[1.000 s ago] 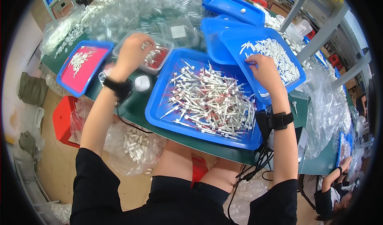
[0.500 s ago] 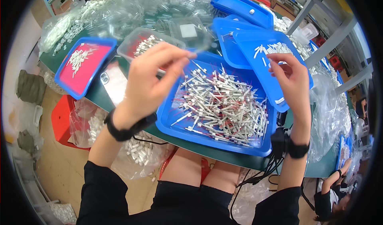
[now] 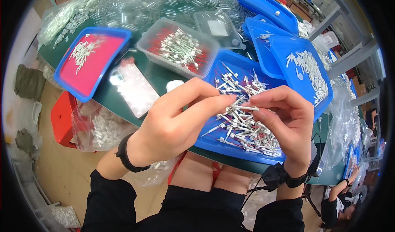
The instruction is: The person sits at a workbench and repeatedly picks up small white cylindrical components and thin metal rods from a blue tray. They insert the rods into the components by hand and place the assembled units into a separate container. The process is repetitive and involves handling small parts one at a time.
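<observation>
Both my hands meet over a blue tray (image 3: pixel 204 146) heaped with thin white sticks with small white blocks and red strands (image 3: pixel 247 129). My right hand (image 3: pixel 290 121) is closed, pinching a thin white tube (image 3: pixel 247 107) between thumb and fingertips. The tube lies nearly level, its free end pointing toward my left hand. My left hand (image 3: pixel 177 114) is pinched shut right beside that end; anything between its fingertips is too small to make out. Part of the heap is hidden behind my hands.
Behind the left hand stands a clear tub (image 3: pixel 146 53) of similar sticks. A phone (image 3: pixel 133 88) lies beside a pink-lined blue tray (image 3: pixel 66 77) of white pieces. At the right, another blue tray (image 3: pixel 284 53) holds short white tubes. Plastic bags (image 3: pixel 341 117) lie beyond.
My hands have come together over the heap from wide apart, the left moving right and down, the right inward and down. A white tube now shows in the right fingertips.
</observation>
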### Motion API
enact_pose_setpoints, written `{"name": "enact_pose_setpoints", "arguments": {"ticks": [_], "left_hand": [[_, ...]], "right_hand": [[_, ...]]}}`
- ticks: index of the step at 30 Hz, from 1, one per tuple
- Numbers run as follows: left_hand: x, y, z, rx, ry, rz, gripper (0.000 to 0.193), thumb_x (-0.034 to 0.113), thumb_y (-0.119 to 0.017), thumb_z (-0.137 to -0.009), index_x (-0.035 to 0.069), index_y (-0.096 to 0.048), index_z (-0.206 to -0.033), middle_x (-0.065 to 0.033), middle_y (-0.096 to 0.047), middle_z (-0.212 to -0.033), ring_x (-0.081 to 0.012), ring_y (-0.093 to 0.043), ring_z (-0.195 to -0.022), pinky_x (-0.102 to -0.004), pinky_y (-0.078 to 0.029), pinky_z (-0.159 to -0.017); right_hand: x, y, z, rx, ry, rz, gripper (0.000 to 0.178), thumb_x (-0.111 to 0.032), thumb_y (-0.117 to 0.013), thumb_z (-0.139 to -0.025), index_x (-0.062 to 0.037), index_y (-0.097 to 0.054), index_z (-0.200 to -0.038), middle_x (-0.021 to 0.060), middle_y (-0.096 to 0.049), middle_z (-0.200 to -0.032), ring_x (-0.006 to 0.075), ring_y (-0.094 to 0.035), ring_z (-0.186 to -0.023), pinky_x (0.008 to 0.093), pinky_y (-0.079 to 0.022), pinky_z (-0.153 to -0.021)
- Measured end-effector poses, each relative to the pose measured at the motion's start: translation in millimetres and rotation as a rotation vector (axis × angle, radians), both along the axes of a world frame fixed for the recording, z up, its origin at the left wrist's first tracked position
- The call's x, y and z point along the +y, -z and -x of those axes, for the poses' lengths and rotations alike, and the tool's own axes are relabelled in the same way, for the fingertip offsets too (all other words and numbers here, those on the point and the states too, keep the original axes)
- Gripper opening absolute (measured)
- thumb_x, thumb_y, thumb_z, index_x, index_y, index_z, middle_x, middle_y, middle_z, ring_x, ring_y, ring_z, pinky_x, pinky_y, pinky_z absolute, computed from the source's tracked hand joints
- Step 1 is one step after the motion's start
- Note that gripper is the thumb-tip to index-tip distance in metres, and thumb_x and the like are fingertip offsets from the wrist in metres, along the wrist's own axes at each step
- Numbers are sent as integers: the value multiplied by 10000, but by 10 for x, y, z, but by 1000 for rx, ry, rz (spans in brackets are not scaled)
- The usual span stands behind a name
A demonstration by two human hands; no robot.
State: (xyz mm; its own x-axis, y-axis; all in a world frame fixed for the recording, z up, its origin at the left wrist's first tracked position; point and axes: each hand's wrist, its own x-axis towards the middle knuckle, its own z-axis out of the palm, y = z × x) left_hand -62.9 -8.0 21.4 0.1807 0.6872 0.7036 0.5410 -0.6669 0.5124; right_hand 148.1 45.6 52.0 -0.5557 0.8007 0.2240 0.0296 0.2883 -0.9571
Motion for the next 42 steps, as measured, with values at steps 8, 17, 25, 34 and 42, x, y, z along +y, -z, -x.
{"name": "enact_pose_setpoints", "arguments": {"ticks": [8,17,25,34,42], "left_hand": [[-179,-43,-105,68,-67,-42,361,-180,-562,-735,-28,-679,-1040,-114,-585,-881,-183,-628,-736,-265,-533,-640],[-612,95,-587,27,-121,-144,327,-154,-598,-735,-33,-679,-1028,-113,-591,-878,-187,-624,-743,-267,-541,-640],[-912,73,-791,110,-150,-234,350,-164,-613,-681,-56,-677,-1008,-112,-584,-875,-192,-611,-730,-270,-532,-628],[-997,42,-1028,318,-226,-343,354,-98,-669,-643,-45,-681,-993,-98,-574,-861,-186,-565,-663,-266,-454,-527],[-830,63,-1273,212,-24,-235,340,-50,-717,-682,-27,-678,-1018,-114,-614,-871,-191,-610,-704,-269,-499,-579]], "right_hand": [[-116,-41,-100,99,-109,103,197,107,-613,-833,77,-610,-1027,139,-657,-996,246,-668,-974,312,-541,-845],[-390,185,-563,317,-291,320,155,11,-597,-889,40,-604,-1041,122,-652,-978,226,-667,-963,271,-520,-738],[-653,229,-811,363,-345,381,152,-17,-595,-899,45,-610,-1038,131,-648,-981,217,-664,-939,277,-512,-703],[-810,138,-1035,108,-171,82,147,30,-596,-879,55,-638,-1017,119,-666,-958,194,-670,-918,259,-515,-709],[-855,158,-1219,-66,36,-272,203,50,-626,-847,2,-645,-1042,81,-701,-889,108,-669,-702,228,-526,-603]]}}
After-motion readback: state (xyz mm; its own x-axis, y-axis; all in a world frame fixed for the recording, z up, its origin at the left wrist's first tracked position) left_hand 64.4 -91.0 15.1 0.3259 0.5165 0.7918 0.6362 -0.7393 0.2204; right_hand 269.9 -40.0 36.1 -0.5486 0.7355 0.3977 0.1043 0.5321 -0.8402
